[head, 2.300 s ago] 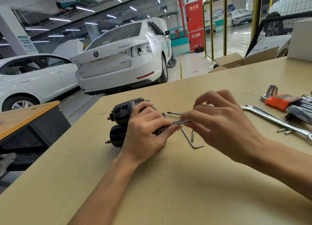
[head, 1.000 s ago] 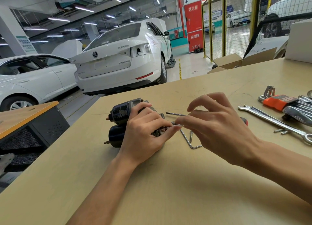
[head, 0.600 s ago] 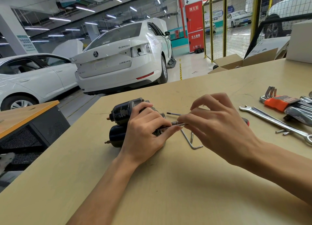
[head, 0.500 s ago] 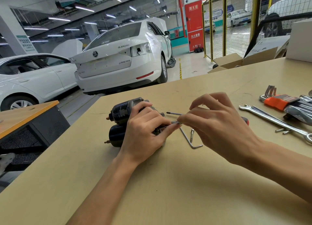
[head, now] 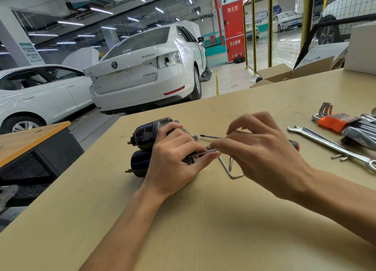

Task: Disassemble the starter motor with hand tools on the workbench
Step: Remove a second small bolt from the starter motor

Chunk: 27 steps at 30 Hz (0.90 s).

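Observation:
The starter motor [head: 143, 136], two dark cylinders with brass studs at their left ends, lies on its side on the wooden workbench [head: 203, 230]. My left hand [head: 175, 161] grips its right half from above. A thin long bolt [head: 200, 153] sticks out of the motor toward the right. My right hand [head: 258, 150] pinches that bolt's outer end between thumb and fingertips. The motor's right end is hidden under my hands.
A bent hex key [head: 230, 169] lies just right of the motor, a screwdriver [head: 210, 136] with a red-black handle behind my right hand. Farther right are a long combination wrench [head: 329, 146], small screws [head: 339, 157] and an orange hex-key set [head: 335, 121]. Cardboard boxes [head: 274, 73] stand beyond the bench.
My right fingers have shifted slightly along the long bolt, twirling it. My left hand and the motor have stayed in place.

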Each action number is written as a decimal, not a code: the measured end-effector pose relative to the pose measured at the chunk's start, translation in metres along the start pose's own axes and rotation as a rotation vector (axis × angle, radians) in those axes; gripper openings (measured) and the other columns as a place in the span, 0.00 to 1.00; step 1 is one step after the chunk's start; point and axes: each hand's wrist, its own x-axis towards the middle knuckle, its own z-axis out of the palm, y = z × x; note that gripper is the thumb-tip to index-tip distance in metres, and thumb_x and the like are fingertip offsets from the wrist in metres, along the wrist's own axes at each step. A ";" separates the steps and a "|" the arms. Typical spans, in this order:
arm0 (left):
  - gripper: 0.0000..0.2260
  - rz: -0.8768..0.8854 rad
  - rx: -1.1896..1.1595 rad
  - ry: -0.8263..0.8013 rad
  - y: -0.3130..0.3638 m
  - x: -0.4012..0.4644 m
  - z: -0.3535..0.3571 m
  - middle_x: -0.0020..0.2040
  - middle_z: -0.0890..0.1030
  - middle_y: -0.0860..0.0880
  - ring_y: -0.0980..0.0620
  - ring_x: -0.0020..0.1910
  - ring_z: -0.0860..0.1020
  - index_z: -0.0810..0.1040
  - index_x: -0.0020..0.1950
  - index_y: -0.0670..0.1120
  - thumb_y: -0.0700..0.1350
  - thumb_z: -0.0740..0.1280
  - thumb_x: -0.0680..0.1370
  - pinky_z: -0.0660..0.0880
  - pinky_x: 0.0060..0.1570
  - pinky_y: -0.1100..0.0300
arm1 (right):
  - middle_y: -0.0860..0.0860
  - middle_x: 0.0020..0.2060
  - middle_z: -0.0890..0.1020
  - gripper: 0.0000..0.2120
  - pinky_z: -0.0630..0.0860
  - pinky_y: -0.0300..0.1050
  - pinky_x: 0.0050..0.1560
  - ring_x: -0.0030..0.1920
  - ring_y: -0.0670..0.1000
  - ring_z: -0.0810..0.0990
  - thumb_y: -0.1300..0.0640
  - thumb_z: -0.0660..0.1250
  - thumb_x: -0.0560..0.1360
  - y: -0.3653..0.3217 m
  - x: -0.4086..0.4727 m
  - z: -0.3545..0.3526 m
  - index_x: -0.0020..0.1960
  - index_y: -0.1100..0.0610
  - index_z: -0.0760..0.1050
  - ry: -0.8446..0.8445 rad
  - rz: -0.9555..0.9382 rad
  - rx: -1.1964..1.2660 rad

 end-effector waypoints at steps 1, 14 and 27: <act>0.13 -0.002 -0.005 -0.001 0.000 0.000 0.000 0.35 0.83 0.51 0.53 0.38 0.78 0.86 0.40 0.45 0.54 0.72 0.76 0.68 0.64 0.54 | 0.47 0.38 0.84 0.19 0.63 0.46 0.51 0.51 0.51 0.72 0.65 0.81 0.65 0.000 0.000 0.000 0.53 0.54 0.82 0.007 -0.001 -0.003; 0.11 -0.010 0.016 0.009 -0.002 0.000 0.001 0.34 0.81 0.51 0.52 0.36 0.77 0.85 0.39 0.44 0.51 0.73 0.76 0.69 0.62 0.54 | 0.47 0.36 0.83 0.11 0.64 0.48 0.48 0.46 0.55 0.78 0.59 0.78 0.69 0.000 0.002 -0.003 0.50 0.55 0.82 -0.017 0.079 -0.051; 0.13 -0.013 -0.010 -0.004 -0.001 0.000 0.000 0.34 0.82 0.51 0.52 0.36 0.78 0.86 0.39 0.45 0.53 0.71 0.77 0.69 0.64 0.54 | 0.47 0.36 0.85 0.16 0.63 0.47 0.50 0.50 0.51 0.73 0.65 0.81 0.65 0.001 0.000 -0.001 0.50 0.54 0.83 0.050 0.015 -0.032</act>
